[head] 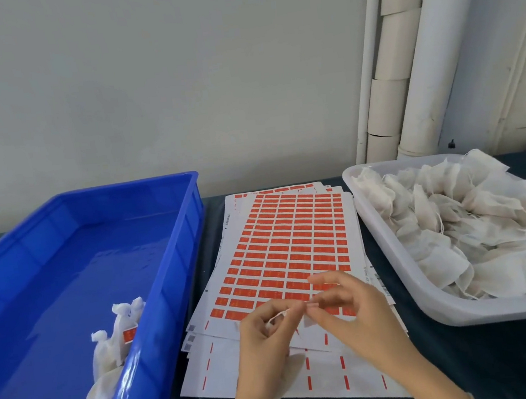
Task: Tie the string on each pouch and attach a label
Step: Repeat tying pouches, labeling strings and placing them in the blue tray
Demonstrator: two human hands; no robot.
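Both hands are up over the near end of the label sheets (pixel 293 245), centre of the table (pixel 489 354).

Left hand (pixel 262 334): fingers curled, thumb and forefinger pinching a thin white string (pixel 278 317). The string loops out of that pinch toward the right hand.

Right hand (pixel 349 310): thumb and forefinger pinched together at the string's other end, remaining fingers spread and raised. Too blurred to tell if anything else is in that pinch.

Pouch (pixel 292 368): mostly hidden behind the left hand. A pale blurred shape below the hand, above the sheets, looks like it.

Sheets: a fanned stack, with rows of orange-red labels on the top one. The near rows are part-stripped.

Blue bin (pixel 174 242) is left of the sheets. Tied pouches (pixel 117 340) lean in its near right corner, one showing a red label (pixel 130 335).

White tray (pixel 387 241) is right of the sheets, piled with loose pouches (pixel 474 224), strings trailing.

White pipes (pixel 416 60) run up the wall (pixel 159 80) behind the tray.
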